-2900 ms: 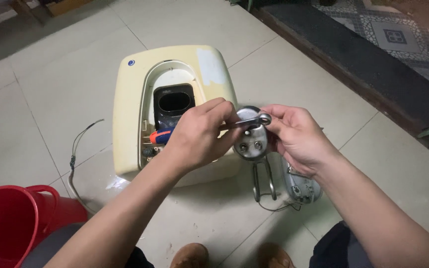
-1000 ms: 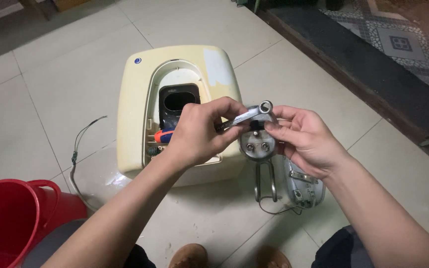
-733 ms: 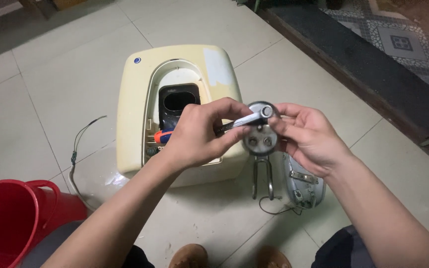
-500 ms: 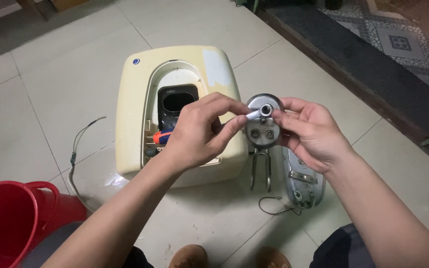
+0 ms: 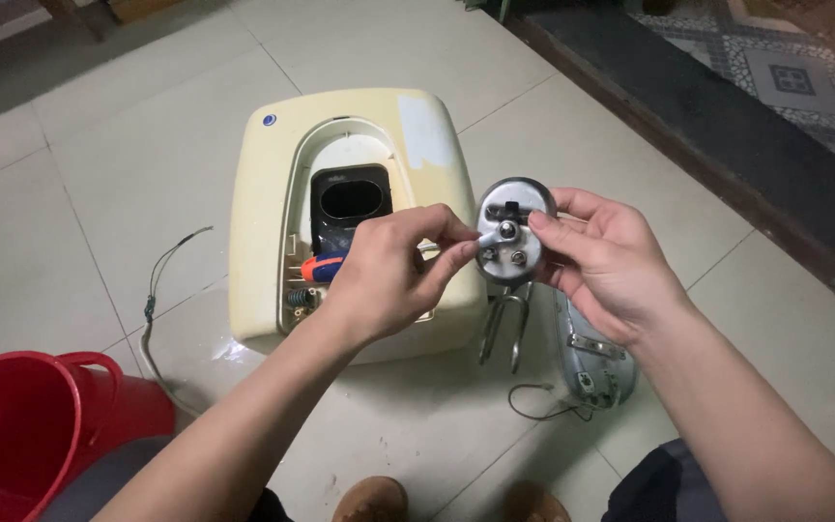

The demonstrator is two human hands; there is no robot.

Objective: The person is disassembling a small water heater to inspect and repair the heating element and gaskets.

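Open tiled floor [image 5: 99,193] lies left of the cream water heater casing [image 5: 263,251], crossed only by a thin loose wire [image 5: 152,300]. A red bucket [image 5: 21,425] blocks the lower left corner; a grey cover plate [image 5: 596,367] sits just right of the casing, a dark raised step [image 5: 727,164] beyond.

Pale square floor tiles [image 5: 99,184] with thin grout lines fill the room; a dark raised step [image 5: 727,155] borders a patterned mosaic floor [image 5: 785,77] at upper right.
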